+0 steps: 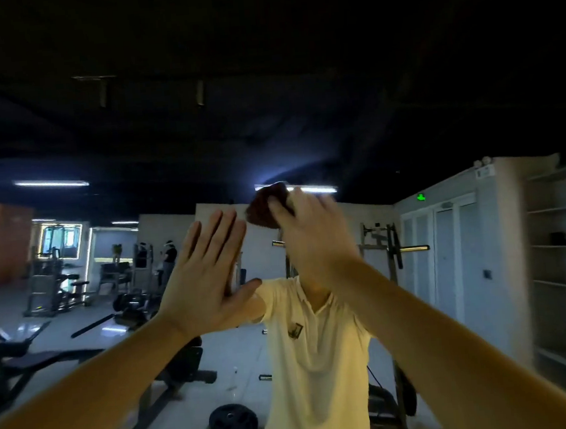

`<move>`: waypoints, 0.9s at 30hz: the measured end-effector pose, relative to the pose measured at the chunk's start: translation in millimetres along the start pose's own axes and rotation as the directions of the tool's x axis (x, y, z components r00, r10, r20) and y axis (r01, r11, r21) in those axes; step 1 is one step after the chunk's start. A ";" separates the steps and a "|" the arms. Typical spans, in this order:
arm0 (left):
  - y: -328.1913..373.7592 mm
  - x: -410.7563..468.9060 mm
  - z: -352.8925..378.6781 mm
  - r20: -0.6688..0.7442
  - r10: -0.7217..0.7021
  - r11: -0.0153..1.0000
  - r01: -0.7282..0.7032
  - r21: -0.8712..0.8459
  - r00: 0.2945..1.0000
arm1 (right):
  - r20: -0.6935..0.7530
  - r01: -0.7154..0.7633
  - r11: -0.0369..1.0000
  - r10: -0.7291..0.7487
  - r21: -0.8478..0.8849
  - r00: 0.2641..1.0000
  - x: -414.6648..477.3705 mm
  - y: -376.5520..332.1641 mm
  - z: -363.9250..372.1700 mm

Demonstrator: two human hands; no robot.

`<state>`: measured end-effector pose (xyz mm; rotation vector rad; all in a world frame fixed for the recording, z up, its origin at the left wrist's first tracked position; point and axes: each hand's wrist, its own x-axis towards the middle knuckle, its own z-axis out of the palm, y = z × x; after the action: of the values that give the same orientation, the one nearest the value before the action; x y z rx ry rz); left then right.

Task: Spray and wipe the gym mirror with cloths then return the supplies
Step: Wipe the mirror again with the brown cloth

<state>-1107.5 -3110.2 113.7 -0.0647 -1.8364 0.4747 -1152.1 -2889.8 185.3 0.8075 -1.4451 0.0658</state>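
Observation:
The gym mirror [438, 132] fills the whole view and reflects the room and my own torso in a pale polo shirt. My left hand [201, 276] lies flat against the glass with its fingers straight and spread. My right hand [311, 235] is raised a little higher and to the right, and its fingers grip a dark brown cloth [265, 205] bunched against the mirror. The cloth sticks out above and left of my fingers. No spray bottle is in sight.
Everything else is a reflection: weight benches at lower left, weight plates [233, 424] on the floor, a barbell rack [394, 249], white doors and shelves [565, 244] at right, and another person [169, 262] far back among the machines.

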 end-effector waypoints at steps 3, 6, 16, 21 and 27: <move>-1.7 -0.7 -0.9 0.041 0.006 1.000 -0.007 0.011 0.999 | 0.000 -0.211 0.976 0.211 -0.050 0.977 -6.1 64.5 -19.1; -5.6 0.1 -5.8 0.039 0.032 0.999 -0.034 0.028 0.999 | -0.109 -0.488 0.868 0.478 -0.097 0.872 -2.2 121.9 -35.5; -107.1 29.9 -35.9 -0.121 -0.022 1.000 0.022 0.000 0.992 | -0.188 -0.672 0.740 0.656 -0.029 0.731 84.9 9.6 11.1; -111.6 53.6 -16.7 -0.101 -0.129 0.992 0.127 -0.030 0.986 | -0.018 -0.428 0.904 0.428 0.009 0.904 81.4 -73.1 27.5; -110.6 52.7 -7.6 -0.133 -0.119 0.993 0.116 -0.028 0.984 | 0.028 -0.311 0.939 0.318 -0.148 0.948 55.0 22.2 -4.9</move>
<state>-1096.0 -3194.5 202.2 -0.0015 -1.7023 0.3601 -1149.6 -2894.0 244.6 0.4587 -1.5991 0.1851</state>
